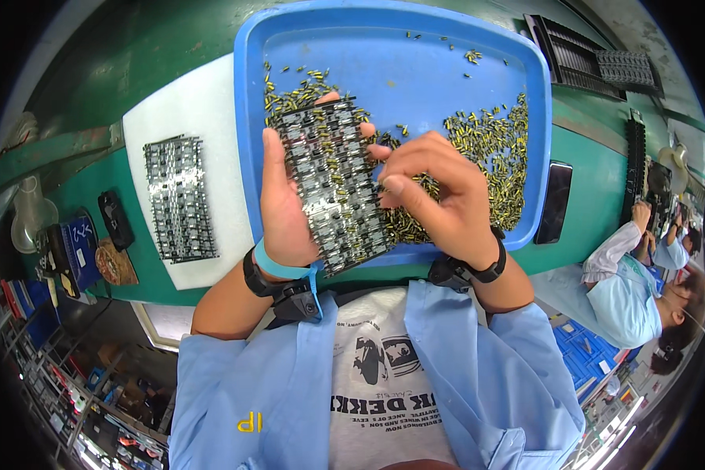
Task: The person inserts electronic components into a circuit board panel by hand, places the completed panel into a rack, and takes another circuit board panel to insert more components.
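Left hand [286, 207] grip closed along left edge of long black slotted plastic fixture strip [333, 184], frame centre, over blue plastic tray [399, 70].

Right hand [439, 196] fingertips pinched at strip's right edge; whether pin held, cannot tell.

Strip judged light, stiff, flat; hold by long edges. Long axis runs upper left to lower right.

Small brass pins [489, 145] loose, prone to roll.

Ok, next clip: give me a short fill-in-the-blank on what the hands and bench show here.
1. The left hand holds a black slotted panel over a tray whose colour is ____.
2. The right hand touches the panel's ____ edge.
3. Small loose pins of ____ colour lie in the tray.
4. A second panel lies on a white mat to the tray's ____.

Missing words: blue; right; gold; left
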`<state>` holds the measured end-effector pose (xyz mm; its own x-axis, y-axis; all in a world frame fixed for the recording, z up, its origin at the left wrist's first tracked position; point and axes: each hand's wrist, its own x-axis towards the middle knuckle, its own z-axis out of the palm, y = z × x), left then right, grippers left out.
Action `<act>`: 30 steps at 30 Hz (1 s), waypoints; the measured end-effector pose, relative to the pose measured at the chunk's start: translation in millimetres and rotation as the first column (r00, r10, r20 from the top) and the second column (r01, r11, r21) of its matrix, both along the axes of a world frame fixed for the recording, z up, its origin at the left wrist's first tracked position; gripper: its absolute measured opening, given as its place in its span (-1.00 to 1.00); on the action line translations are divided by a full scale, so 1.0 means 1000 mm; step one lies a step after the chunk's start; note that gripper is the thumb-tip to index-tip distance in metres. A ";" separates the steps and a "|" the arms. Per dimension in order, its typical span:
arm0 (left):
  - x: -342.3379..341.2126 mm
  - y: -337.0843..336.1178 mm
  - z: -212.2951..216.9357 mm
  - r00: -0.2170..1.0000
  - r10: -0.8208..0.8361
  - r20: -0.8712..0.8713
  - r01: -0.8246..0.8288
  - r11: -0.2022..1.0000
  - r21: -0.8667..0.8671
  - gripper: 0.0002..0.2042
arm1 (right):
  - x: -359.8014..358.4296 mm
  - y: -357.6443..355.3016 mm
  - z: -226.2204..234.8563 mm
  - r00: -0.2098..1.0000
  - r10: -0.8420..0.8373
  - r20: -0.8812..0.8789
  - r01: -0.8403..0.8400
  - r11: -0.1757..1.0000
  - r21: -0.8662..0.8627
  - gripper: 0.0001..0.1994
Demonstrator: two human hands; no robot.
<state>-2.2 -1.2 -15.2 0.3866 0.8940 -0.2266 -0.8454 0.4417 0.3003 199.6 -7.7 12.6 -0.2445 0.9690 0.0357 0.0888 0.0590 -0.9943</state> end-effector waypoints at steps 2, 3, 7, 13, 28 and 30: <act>0.002 0.001 0.002 0.998 0.012 -0.058 -0.012 1.000 0.007 -0.26 | 0.000 0.002 0.002 0.952 0.051 0.302 -0.163 0.920 0.357 -0.90; 0.002 0.001 0.002 0.998 0.022 -0.059 -0.022 1.000 0.001 -0.26 | -0.002 0.002 0.002 0.952 0.062 0.301 -0.171 0.920 0.352 -0.90; 0.001 0.000 0.001 0.996 0.032 -0.078 -0.028 0.998 0.052 -0.26 | -0.012 -0.002 0.003 0.923 0.014 0.384 -0.204 0.865 0.458 -0.83; 0.003 0.000 0.000 0.995 0.050 -0.086 -0.047 0.998 0.036 -0.25 | -0.014 -0.006 0.003 0.902 -0.009 0.431 -0.245 0.812 0.529 -0.79; 0.005 -0.004 -0.003 0.995 0.033 -0.095 -0.026 0.997 0.074 -0.23 | -0.018 -0.009 -0.001 0.887 -0.072 0.455 -0.228 0.789 0.571 -0.78; 0.006 -0.004 -0.003 0.993 0.035 -0.111 -0.025 0.996 0.091 -0.23 | -0.020 -0.012 0.002 0.867 -0.103 0.487 -0.242 0.768 0.593 -0.78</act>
